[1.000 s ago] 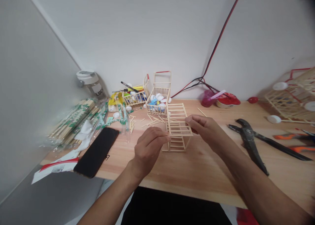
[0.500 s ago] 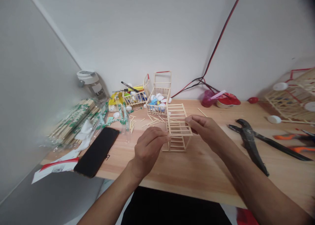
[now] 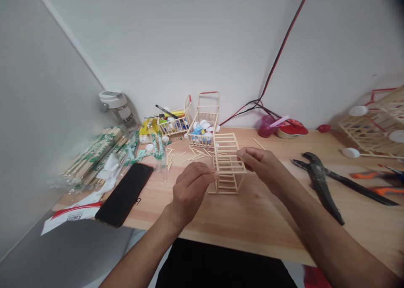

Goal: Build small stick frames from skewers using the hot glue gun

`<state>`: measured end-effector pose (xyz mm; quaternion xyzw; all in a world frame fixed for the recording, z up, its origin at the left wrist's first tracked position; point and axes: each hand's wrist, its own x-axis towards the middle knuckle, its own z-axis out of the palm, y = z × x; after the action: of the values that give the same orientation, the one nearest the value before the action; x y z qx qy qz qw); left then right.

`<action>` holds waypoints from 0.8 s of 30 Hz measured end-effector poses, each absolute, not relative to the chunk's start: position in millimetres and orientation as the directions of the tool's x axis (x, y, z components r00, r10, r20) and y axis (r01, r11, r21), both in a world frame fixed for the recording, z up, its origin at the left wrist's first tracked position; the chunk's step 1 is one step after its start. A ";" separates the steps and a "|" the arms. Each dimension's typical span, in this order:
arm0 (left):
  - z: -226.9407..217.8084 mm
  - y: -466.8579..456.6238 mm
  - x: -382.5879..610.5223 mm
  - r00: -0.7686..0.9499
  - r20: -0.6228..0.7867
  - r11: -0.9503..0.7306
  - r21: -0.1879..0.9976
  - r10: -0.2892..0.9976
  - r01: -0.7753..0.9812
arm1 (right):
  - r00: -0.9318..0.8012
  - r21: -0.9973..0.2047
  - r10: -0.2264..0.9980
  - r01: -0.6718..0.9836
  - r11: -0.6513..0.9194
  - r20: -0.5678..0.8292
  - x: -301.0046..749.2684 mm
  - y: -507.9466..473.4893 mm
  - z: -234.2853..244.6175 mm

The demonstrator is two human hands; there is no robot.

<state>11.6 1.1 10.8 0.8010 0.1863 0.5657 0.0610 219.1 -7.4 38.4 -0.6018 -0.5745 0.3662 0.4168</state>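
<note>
A small frame of thin wooden sticks (image 3: pixel 227 169) stands on the table in front of me, with rungs across its top and lower side. My left hand (image 3: pixel 193 189) pinches its near left corner between thumb and fingers. On the other side, my right hand (image 3: pixel 257 158) is closed at the right edge, thumb and forefinger on the end of a rung. Short cut sticks (image 3: pixel 197 155) lie scattered behind the frame. Just beyond them is a little stick cart (image 3: pixel 202 141) filled with white and blue caps.
Left are a black phone (image 3: pixel 124 195), bagged sticks (image 3: pixel 94 155) and a lidded jar (image 3: pixel 118 107). Another stick cart (image 3: pixel 173 124) holds pens and coloured bits. Rightward lie large pliers (image 3: pixel 318 174), a purple cup (image 3: pixel 265 126), a red-topped container (image 3: pixel 293 129) and larger stick models (image 3: pixel 362 132).
</note>
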 end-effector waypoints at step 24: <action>11.4 1.2 11.4 0.297 0.885 -0.927 0.299 0.358 0.225 | 0.057 -0.926 0.997 0.376 0.031 0.057 219.9 -5.5 36.7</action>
<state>11.4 1.2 11.4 0.8030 0.1816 0.5645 0.0587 219.9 -5.5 36.7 -0.5916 -0.5803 0.3669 0.4228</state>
